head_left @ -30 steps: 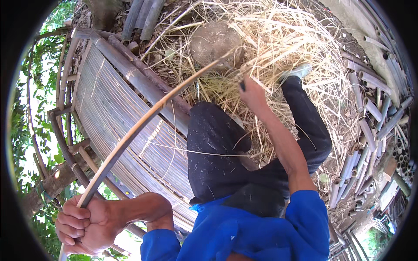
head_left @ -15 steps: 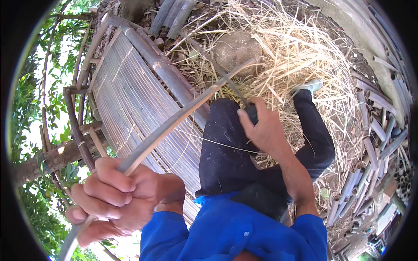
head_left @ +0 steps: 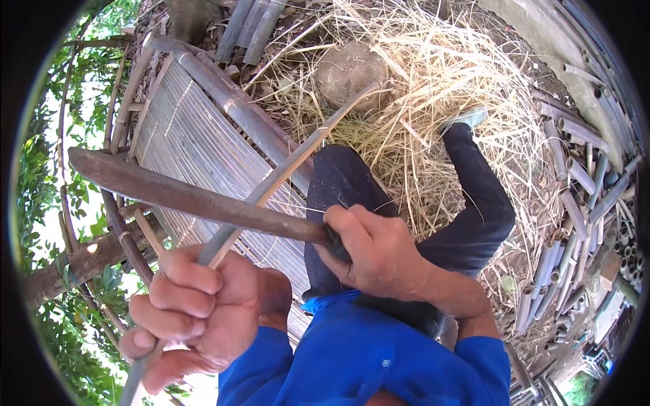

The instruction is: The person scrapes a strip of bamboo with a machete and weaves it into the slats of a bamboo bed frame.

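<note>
Bamboo strip (head_left: 286, 168), lwr end out-of-frame

The blade (head_left: 169, 192) is dull metal, its handle (head_left: 337, 245) perhaps plastic, the strip (head_left: 292, 164) matt wood.

Long dark knife (head_left: 193, 200) across slanted, tapering bamboo strip (head_left: 298, 157)

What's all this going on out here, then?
Someone's left-hand grip is closed around a long narrow strip. The right-hand grip holds a large knife, which crosses the strip in this view; whether they touch is unclear. Pale straw-like pieces lie scattered in front.
</note>
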Tool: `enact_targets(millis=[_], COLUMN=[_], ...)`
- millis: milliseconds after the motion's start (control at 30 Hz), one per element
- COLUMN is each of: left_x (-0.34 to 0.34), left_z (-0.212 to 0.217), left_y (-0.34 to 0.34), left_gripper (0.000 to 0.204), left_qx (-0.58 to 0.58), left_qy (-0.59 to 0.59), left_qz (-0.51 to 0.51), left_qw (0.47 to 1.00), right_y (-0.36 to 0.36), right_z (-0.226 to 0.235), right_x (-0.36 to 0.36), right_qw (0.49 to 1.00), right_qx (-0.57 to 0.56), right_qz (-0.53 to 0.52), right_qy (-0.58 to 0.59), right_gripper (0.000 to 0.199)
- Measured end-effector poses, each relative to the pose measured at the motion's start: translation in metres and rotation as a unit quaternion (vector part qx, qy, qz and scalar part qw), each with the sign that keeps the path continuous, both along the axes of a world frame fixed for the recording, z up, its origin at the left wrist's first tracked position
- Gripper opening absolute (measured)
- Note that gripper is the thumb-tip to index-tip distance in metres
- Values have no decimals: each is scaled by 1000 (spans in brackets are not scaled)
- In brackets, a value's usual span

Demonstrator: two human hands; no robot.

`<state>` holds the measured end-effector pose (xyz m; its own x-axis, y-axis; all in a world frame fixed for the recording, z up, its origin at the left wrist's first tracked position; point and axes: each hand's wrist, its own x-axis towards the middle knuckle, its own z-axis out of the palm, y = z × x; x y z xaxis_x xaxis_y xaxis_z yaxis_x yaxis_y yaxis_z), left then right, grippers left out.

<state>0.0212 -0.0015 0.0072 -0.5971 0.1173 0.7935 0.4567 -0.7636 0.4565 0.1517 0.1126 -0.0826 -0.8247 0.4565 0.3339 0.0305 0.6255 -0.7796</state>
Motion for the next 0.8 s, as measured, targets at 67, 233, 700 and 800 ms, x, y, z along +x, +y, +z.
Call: enact_targets(millis=[67,233,700,800], left_x=[5,-1,-5,-16], left_z=[0,0,1,-1], left_y=[5,-1,2,-2], left_gripper=[47,44,42,40], left_qx=[8,15,40,67], left_qy=[-35,-49,-64,-44], left_qz=[33,54,25,3], left_qw=[999,997,997,997], right_y=[8,5,56,37], right_z=[-22,-15,-78,-66], right_x=[-6,-3,-20,-11], right_qw=[999,999,971,998], right_qx=[3,-22,-76,4], right_qz=[-31,-18,-87,-29], right_qy=[-33,-36,-209,-64], right_gripper=[25,25,25,24])
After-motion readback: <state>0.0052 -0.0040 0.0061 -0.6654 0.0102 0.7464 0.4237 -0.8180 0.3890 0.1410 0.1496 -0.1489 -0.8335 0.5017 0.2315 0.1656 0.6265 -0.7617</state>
